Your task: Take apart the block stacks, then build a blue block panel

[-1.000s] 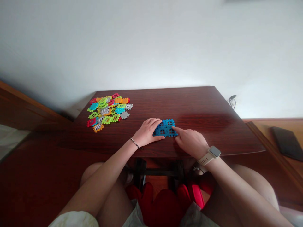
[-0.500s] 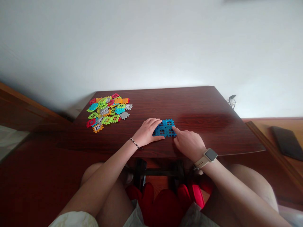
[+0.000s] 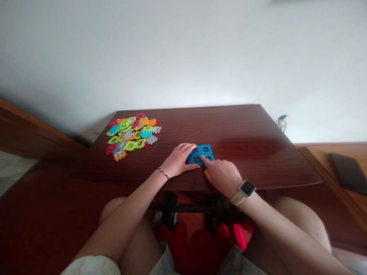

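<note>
A flat blue panel of interlocking window tiles [image 3: 205, 149] lies on the table, with notched edges and window openings. My left hand [image 3: 180, 158] spans the panel's left end, thumb along the near edge and fingers along the far side, holding it against the table. Part of that end is hidden under the fingers. My right hand [image 3: 222, 173] comes in from the near right, index finger stretched out and its tip touching the panel's middle. The other right fingers are curled and grip nothing.
A heap of loose interlocking tiles [image 3: 129, 134] in red, green, orange, grey and blue lies at the table's left. The dark wooden table [image 3: 229, 126] stands against a white wall. A black cable [image 3: 281, 122] hangs past the right edge.
My right hand has moved left, its index fingertip shifting from the panel's right edge to its middle. The left hand and the panel have stayed almost in place.
</note>
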`<control>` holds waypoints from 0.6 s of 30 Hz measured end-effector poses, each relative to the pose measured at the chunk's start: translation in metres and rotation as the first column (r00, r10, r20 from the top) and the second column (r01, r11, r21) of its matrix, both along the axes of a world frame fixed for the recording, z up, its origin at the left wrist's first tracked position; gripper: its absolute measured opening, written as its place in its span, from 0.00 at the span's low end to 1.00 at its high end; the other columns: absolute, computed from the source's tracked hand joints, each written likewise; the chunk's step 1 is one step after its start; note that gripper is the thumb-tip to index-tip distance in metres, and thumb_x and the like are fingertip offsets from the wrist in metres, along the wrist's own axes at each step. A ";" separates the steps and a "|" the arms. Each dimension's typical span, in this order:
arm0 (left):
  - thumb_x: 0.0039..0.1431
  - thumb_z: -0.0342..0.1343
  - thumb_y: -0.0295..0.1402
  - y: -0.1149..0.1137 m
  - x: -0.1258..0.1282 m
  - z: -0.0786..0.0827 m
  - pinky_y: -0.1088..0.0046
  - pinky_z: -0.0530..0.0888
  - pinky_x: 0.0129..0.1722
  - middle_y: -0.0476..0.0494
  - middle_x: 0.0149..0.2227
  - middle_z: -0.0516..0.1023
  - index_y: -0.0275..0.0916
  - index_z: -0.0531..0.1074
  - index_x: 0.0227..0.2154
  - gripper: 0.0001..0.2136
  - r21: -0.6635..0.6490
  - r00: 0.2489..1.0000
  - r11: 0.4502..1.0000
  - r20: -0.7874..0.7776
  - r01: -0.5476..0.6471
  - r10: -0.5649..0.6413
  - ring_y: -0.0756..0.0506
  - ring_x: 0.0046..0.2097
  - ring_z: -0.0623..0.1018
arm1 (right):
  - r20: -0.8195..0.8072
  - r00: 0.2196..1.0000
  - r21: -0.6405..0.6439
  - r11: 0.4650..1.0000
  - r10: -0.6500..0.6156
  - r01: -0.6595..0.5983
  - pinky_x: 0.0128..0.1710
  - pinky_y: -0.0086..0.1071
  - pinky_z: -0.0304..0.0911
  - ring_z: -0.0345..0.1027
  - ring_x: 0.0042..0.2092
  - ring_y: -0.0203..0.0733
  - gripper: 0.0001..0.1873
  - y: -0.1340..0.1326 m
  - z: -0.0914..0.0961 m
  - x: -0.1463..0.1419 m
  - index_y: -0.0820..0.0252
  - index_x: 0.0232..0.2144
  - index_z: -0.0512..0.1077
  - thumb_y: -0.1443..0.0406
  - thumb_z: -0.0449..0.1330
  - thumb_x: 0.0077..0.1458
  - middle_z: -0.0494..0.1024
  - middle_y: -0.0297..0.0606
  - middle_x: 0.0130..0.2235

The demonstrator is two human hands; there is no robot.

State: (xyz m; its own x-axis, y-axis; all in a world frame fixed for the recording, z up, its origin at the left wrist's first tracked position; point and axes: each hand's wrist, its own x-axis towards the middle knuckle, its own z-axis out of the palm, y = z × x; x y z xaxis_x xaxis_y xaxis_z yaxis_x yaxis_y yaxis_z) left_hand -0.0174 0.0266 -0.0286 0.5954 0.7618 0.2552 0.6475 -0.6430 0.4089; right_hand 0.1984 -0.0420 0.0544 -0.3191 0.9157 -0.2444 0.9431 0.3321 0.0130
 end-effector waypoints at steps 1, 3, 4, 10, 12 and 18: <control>0.64 0.64 0.59 0.000 0.000 0.000 0.45 0.65 0.73 0.33 0.70 0.71 0.43 0.62 0.71 0.40 -0.004 1.000 1.000 -0.001 0.001 -0.001 0.31 0.71 0.68 | -0.003 1.000 -0.003 1.000 0.001 -0.001 0.40 0.39 0.73 0.86 0.45 0.58 0.25 -0.002 0.001 -0.001 0.56 0.68 0.67 0.67 0.50 0.73 0.88 0.52 0.42; 0.65 0.64 0.59 0.000 0.000 0.001 0.45 0.65 0.73 0.32 0.70 0.70 0.42 0.62 0.71 0.40 -0.005 1.000 1.000 -0.003 0.004 -0.004 0.31 0.71 0.68 | -0.002 1.000 -0.006 1.000 -0.001 0.001 0.40 0.38 0.73 0.86 0.45 0.57 0.27 -0.005 0.001 -0.002 0.57 0.70 0.66 0.67 0.51 0.72 0.88 0.52 0.42; 0.65 0.63 0.59 0.000 0.000 0.001 0.46 0.65 0.73 0.32 0.70 0.70 0.42 0.62 0.71 0.40 -0.005 1.000 1.000 -0.003 0.004 -0.004 0.31 0.71 0.68 | -0.001 1.000 -0.006 1.000 -0.001 0.001 0.40 0.38 0.73 0.86 0.45 0.58 0.27 -0.006 0.001 -0.003 0.57 0.70 0.65 0.68 0.51 0.72 0.88 0.52 0.42; 0.66 0.62 0.59 -0.001 0.001 0.001 0.45 0.65 0.73 0.34 0.70 0.70 0.44 0.62 0.72 0.39 -0.016 1.000 1.000 -0.002 -0.007 0.007 0.31 0.72 0.68 | 0.008 1.000 -0.028 0.999 0.017 -0.017 0.38 0.39 0.74 0.86 0.44 0.58 0.30 -0.014 0.001 -0.001 0.59 0.73 0.63 0.68 0.50 0.72 0.88 0.53 0.43; 0.66 0.61 0.60 0.000 0.001 0.001 0.45 0.65 0.73 0.33 0.70 0.70 0.44 0.62 0.72 0.39 -0.017 1.000 1.000 -0.001 -0.009 0.009 0.31 0.72 0.68 | 0.009 1.000 -0.030 0.999 0.023 -0.023 0.37 0.38 0.74 0.86 0.43 0.57 0.29 -0.018 0.001 0.000 0.61 0.72 0.64 0.68 0.51 0.72 0.88 0.53 0.43; 0.66 0.61 0.61 0.001 0.001 0.000 0.46 0.64 0.73 0.32 0.70 0.70 0.41 0.61 0.72 0.41 -0.013 1.000 1.000 -0.004 -0.005 0.005 0.31 0.72 0.68 | -0.014 0.999 -0.054 0.998 0.032 -0.033 0.36 0.38 0.72 0.86 0.43 0.56 0.30 -0.028 0.003 -0.001 0.63 0.72 0.65 0.69 0.52 0.70 0.88 0.50 0.43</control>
State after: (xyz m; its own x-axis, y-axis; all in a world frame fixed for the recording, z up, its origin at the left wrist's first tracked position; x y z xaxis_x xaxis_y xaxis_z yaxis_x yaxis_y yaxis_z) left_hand -0.0160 0.0273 -0.0290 0.5927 0.7680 0.2428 0.6523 -0.6345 0.4146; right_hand 0.1978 -0.0696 0.0570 -0.3519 0.8903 -0.2890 0.9318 0.3625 -0.0178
